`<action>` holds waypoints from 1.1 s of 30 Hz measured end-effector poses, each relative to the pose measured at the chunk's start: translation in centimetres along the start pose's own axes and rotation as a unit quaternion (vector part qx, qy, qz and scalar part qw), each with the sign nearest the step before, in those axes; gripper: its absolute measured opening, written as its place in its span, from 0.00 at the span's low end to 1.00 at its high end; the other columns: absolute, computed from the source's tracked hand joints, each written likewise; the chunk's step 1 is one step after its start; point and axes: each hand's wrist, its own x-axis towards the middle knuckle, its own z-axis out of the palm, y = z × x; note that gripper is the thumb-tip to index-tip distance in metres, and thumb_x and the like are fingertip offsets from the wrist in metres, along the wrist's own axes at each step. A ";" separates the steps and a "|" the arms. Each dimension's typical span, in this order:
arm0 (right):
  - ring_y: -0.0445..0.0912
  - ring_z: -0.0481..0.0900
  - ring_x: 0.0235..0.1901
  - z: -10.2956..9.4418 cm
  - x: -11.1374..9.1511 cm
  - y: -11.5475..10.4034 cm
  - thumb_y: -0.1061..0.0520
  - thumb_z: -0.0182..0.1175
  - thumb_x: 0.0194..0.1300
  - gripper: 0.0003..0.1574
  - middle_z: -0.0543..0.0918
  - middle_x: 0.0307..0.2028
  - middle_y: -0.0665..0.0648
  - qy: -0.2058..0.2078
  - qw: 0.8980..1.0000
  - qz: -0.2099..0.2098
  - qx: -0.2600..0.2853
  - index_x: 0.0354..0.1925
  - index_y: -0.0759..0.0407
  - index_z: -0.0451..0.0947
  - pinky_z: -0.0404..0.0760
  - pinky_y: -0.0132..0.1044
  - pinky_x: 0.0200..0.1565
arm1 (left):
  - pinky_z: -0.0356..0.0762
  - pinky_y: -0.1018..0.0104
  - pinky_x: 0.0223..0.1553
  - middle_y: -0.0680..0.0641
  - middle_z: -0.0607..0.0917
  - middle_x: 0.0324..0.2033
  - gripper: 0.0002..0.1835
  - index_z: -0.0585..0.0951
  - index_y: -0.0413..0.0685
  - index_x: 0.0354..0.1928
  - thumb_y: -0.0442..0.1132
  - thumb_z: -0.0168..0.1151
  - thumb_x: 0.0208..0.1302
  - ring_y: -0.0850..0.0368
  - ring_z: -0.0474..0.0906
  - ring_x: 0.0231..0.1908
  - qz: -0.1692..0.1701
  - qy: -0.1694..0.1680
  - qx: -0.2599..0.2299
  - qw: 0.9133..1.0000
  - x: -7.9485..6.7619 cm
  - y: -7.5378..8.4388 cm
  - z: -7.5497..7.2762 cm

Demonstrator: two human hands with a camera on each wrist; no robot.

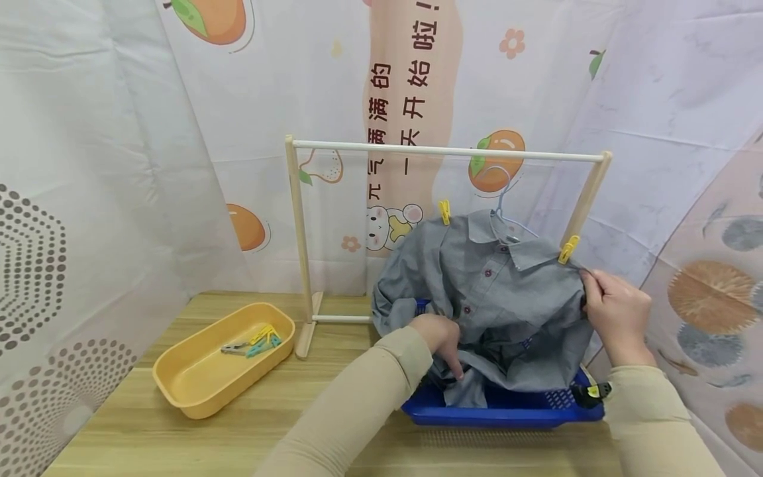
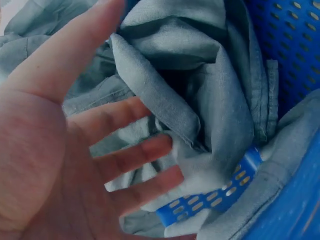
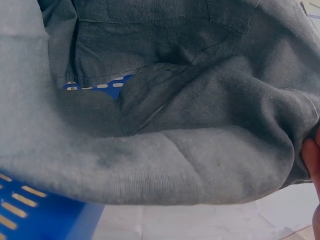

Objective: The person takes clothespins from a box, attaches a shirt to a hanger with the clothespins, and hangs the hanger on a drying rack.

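A grey button-up shirt (image 1: 495, 285) hangs on a light blue hanger (image 1: 503, 199), its lower part bunched in a blue perforated basket (image 1: 495, 416). Yellow clothespins (image 1: 444, 212) sit at both shoulders of the shirt. My right hand (image 1: 620, 315) pinches the shirt near the shoulder at the right; only its fingertips (image 3: 311, 157) show at the edge of the right wrist view. My left hand (image 1: 440, 334) is at the front of the shirt, over the basket. In the left wrist view, its fingers (image 2: 135, 157) are spread against the folds of cloth.
A wooden rack with a white rail (image 1: 447, 151) stands behind the basket, its post (image 1: 298, 232) left of the shirt. At the left of the wooden table (image 1: 334, 404), a yellow tray (image 1: 197, 391) holds several yellow and teal clothespins (image 1: 262, 341). A patterned curtain hangs behind.
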 end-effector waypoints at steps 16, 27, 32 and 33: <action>0.58 0.79 0.17 0.5 0.0 0.2 0.59 0.60 0.71 0.18 0.81 0.15 0.59 -0.025 1.000 0.015 -0.001 0.23 0.61 0.81 0.69 0.50 0.20 | 0.80 0.61 0.51 0.58 0.81 0.59 0.34 0.84 0.64 0.54 0.72 0.75 0.47 0.58 0.79 0.53 -0.024 -0.019 0.026 0.999 1.1 0.8 1.0; 0.59 0.80 0.18 0.7 -0.2 0.1 0.59 0.60 0.72 0.17 0.82 0.16 0.61 -0.037 0.999 0.023 0.000 0.26 0.63 0.82 0.72 0.55 0.22 | 0.81 0.64 0.47 0.58 0.82 0.57 0.37 0.84 0.64 0.57 0.70 0.78 0.44 0.61 0.80 0.50 0.029 -0.029 0.065 0.997 1.6 0.4 2.1; 0.59 0.80 0.18 0.6 -0.2 0.1 0.59 0.60 0.72 0.14 0.83 0.18 0.62 -0.042 0.999 0.026 0.001 0.30 0.65 0.85 0.74 0.57 0.25 | 0.79 0.65 0.51 0.59 0.81 0.57 0.36 0.85 0.65 0.53 0.69 0.79 0.42 0.61 0.78 0.52 0.022 -0.056 0.081 0.995 1.8 0.6 2.3; 0.59 0.80 0.17 0.6 -0.2 0.2 0.59 0.60 0.72 0.14 0.83 0.18 0.62 -0.042 0.999 0.027 0.002 0.31 0.65 0.85 0.75 0.58 0.25 | 0.79 0.65 0.51 0.58 0.81 0.58 0.36 0.84 0.65 0.54 0.69 0.79 0.42 0.61 0.78 0.53 0.020 -0.061 0.083 0.995 1.9 0.6 2.4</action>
